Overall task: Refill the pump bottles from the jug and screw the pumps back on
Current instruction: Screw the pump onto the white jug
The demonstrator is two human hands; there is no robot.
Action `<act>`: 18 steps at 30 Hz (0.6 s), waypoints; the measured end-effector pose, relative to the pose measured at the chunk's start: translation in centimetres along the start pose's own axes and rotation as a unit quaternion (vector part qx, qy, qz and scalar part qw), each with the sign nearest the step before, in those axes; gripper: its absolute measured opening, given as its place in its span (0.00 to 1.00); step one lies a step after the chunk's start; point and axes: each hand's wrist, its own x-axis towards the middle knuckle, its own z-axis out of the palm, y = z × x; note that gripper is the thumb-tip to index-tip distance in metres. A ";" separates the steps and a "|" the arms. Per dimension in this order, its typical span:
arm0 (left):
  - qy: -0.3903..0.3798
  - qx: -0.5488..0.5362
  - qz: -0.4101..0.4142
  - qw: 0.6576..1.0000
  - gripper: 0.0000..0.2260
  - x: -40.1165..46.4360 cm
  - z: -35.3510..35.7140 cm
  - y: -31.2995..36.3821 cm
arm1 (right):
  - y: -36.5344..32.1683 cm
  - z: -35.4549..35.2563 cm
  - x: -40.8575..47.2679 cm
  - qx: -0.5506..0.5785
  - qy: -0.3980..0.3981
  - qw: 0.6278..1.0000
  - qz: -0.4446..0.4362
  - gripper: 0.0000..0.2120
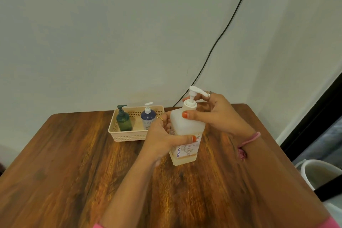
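Left grip [162, 139] wrapped round the white bottle [185, 135], right grip [212, 113] curled at its pump collar [189, 103]. Stands on the desk [74, 172], just right of the basket [129, 135]. Nearly empty, probably light; smooth, likely slippery. Best held mid-body, twisted at the collar.

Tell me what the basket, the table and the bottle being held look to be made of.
Basket: probably moulded plastic, matt beige, with a perforated lattice wall.
Table: wood or wood-look laminate, glossy brown; streaked grain shows, but which one is unclear.
Pump bottle: translucent whitish plastic, seemingly semi-matt, with a printed label and pale liquid showing through near the base.
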 end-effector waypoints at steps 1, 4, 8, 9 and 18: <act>0.003 0.001 -0.001 1.000 0.36 0.0 0.0 0.0 | 0.1 0.3 0.1 -0.016 0.014 1.000 0.000 0.17; 0.003 0.005 0.002 1.000 0.37 -0.1 0.1 0.1 | 0.5 1.0 0.2 -0.046 0.049 0.998 0.005 0.21; -0.001 0.018 0.004 1.000 0.35 -0.2 0.0 0.1 | 0.3 0.3 0.3 -0.035 -0.006 0.999 0.036 0.26; 0.001 0.020 0.003 1.000 0.36 -0.2 -0.1 0.1 | 0.3 -0.1 0.1 -0.006 -0.039 0.998 0.042 0.24; 0.012 0.011 0.005 1.000 0.32 0.0 0.3 -0.2 | 0.5 1.6 -0.1 -0.061 0.099 0.993 0.028 0.17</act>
